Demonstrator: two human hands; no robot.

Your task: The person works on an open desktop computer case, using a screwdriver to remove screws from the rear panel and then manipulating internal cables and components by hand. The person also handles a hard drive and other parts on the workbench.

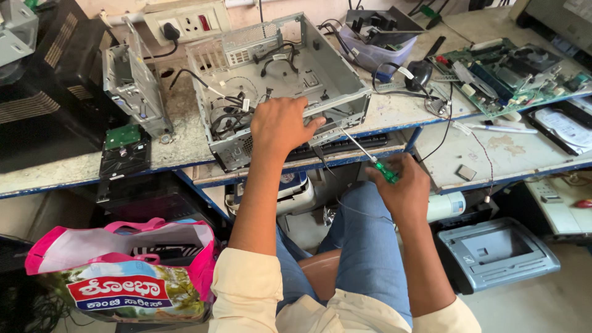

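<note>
An open grey computer case [336,77] lies on the workbench with loose black and white cables inside. My left hand [280,123] rests on the case's front edge, fingers curled over the rim. My right hand [404,185] holds a screwdriver [370,157] with a green handle; its thin shaft points up and left toward the front right corner of the case. A black keyboard [354,145] sits on the shelf just under the case.
A detached metal drive cage [132,80] and a hard drive [125,151] lie left of the case. A green motherboard [505,71], a mouse [419,73] and another drive [564,126] are on the right. A pink bag [120,271] and a grey printer [496,253] stand below.
</note>
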